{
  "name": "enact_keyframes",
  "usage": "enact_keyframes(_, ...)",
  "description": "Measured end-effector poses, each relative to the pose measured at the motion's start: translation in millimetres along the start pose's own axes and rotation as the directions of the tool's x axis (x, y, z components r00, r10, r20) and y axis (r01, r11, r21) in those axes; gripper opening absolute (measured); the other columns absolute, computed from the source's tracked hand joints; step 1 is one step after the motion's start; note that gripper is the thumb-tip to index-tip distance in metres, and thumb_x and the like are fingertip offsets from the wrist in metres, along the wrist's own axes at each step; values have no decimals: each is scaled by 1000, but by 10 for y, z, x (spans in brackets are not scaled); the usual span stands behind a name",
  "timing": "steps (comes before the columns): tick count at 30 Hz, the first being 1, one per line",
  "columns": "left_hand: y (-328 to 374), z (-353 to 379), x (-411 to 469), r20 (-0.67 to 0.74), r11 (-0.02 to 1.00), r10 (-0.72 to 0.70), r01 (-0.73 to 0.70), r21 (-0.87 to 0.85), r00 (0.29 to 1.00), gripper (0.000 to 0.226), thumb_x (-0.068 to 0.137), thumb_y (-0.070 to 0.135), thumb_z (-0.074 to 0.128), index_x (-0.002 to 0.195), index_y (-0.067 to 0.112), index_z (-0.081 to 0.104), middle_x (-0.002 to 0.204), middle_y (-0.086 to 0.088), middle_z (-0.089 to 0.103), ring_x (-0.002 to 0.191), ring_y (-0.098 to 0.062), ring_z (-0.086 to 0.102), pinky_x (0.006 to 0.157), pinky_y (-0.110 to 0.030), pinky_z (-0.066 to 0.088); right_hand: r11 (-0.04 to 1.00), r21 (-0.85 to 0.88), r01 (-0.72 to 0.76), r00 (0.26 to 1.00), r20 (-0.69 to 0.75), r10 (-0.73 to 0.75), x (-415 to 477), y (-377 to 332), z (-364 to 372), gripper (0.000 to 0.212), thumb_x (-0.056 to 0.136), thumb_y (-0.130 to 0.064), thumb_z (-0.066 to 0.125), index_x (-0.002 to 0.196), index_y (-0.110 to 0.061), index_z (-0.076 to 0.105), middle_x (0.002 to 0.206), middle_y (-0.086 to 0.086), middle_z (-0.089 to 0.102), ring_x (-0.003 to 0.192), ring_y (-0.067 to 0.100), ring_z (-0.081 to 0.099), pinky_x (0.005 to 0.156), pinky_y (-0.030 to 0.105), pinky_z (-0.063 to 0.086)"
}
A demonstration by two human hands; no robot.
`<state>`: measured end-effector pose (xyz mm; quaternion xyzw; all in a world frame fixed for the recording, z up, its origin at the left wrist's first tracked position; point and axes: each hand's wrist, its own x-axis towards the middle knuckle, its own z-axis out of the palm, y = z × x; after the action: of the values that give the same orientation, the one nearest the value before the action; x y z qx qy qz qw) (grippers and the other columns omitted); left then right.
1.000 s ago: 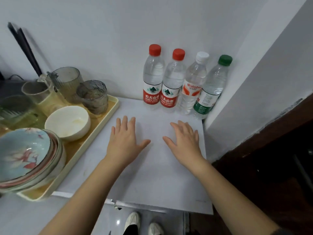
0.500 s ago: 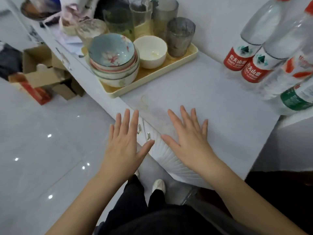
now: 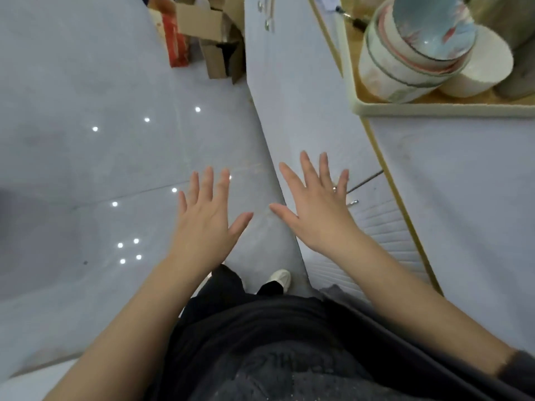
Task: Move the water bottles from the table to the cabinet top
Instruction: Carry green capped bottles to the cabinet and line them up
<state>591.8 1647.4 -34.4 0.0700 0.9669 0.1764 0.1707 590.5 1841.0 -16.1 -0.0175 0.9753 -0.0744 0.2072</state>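
Observation:
No water bottle is in view now. My left hand (image 3: 207, 217) is spread flat and empty over the grey tiled floor. My right hand (image 3: 317, 205) is also spread and empty, with a ring on one finger, held in front of the white cabinet's front face. The white cabinet top (image 3: 463, 198) stretches along the right side of the view, beyond my right hand.
A yellow tray (image 3: 405, 107) on the cabinet top carries stacked bowls (image 3: 411, 47), a white bowl (image 3: 480, 68) and a grey cup. Cardboard boxes (image 3: 211, 33) and a red box (image 3: 175, 39) sit on the floor at the far end. My legs and a white shoe (image 3: 279, 279) are below.
The view has swung left and down, away from the bottles, which have left the frame. Both hands have come off the cabinet top and now hang over the floor and cabinet front.

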Motion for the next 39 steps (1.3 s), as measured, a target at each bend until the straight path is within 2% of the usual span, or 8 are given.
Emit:
enact_keyframes(7, -985, -159, -43, 66, 980, -198, 196, 38, 978, 80, 96, 59, 36, 156, 20, 1, 164, -9, -3, 150, -31, -7, 119, -52, 4, 994, -4, 109, 985, 139, -107, 555, -968, 141, 74, 98, -62, 33, 158, -32, 0, 166, 8, -11, 150, 35, -19, 116, 64, -10)
enact_keyframes(11, -1493, -295, -169, 69, 958, -287, 288, -5, 955, 79, 96, 59, 34, 156, 21, 1, 164, -8, -1, 151, -30, -5, 120, -52, 4, 981, -11, 192, 966, 178, -187, 767, -1605, 195, 73, 98, -62, 32, 158, -33, 1, 167, 6, -10, 151, 32, -17, 118, 62, -8)
enact_keyframes(15, -1968, -330, -308, 101, 885, -449, 457, -90, 888, 78, 97, 59, 36, 156, 21, 3, 164, -8, 3, 151, -29, -3, 119, -52, 4, 953, -23, 301, 914, 291, -282, 933, -2213, 366, 73, 99, -61, 34, 158, -35, 1, 167, 4, -8, 152, 32, -13, 120, 60, -5)
enact_keyframes(19, -2281, -302, -496, 92, 809, -561, 568, -150, 823, 77, 97, 58, 36, 156, 20, 3, 164, -8, 4, 151, -30, -3, 119, -52, 5, 897, -109, 428, 853, 375, -362, 1019, -2722, 544, 72, 99, -61, 34, 157, -37, 0, 167, 3, -7, 152, 32, -12, 120, 60, -3)
enact_keyframes(25, -2721, -240, -882, 113, 663, -707, 710, -238, 698, 77, 97, 58, 36, 156, 19, 5, 163, -10, 6, 150, -31, -1, 119, -54, 8, 769, -186, 612, 737, 487, -468, 1156, -3458, 726, 72, 99, -60, 35, 158, -35, 1, 167, 4, -7, 152, 33, -13, 119, 61, -3)
enact_keyframes(30, -3172, -246, -1059, 117, 512, -811, 793, -331, 573, 78, 95, 57, 41, 155, 19, 10, 162, -10, 12, 150, -31, 4, 118, -55, 13, 615, -231, 754, 620, 559, -551, 1363, -4183, 904, 73, 99, -60, 34, 157, -36, -2, 167, 4, -6, 152, 34, -11, 119, 62, -2)
enact_keyframes(36, -3993, -513, -1060, 173, 318, -892, 851, -418, 418, 77, 96, 57, 39, 156, 21, 5, 164, -8, 4, 151, -30, -2, 119, -56, 6, 441, -264, 858, 501, 618, -605, 1758, -5267, 1065, 72, 100, -58, 35, 158, -35, -1, 167, 5, -6, 152, 36, -11, 118, 63, -1)
enact_keyframes(39, -4412, -737, -1091, 171, 257, -918, 864, -434, 359, 77, 97, 58, 36, 156, 22, 4, 164, -8, 4, 151, -30, -3, 118, -56, 4, 347, -290, 892, 450, 643, -620, 1922, -5855, 1061, 73, 99, -60, 35, 157, -36, -1, 167, 6, -6, 152, 36, -11, 118, 63, -2)
